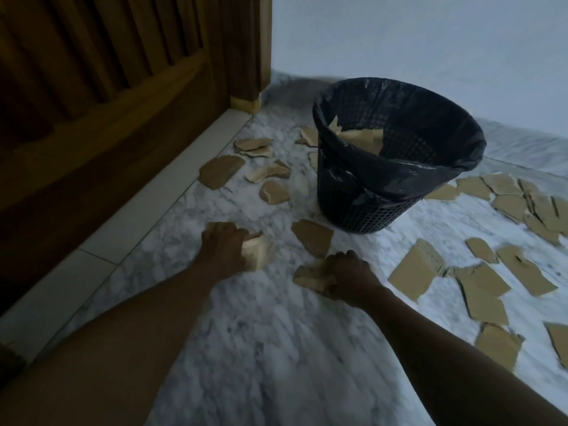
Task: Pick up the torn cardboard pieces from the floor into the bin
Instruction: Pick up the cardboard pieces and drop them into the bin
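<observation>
Both hands mid-frame clutch scraps: left hand grips one cardboard piece, right hand another. Probably light, stiff-ish, easiest pinched by edges.

We see tan torn cardboard pieces scattered flat on both sides of the bin; black, mesh, bag-lined, it stands upright, some pieces inside.
</observation>
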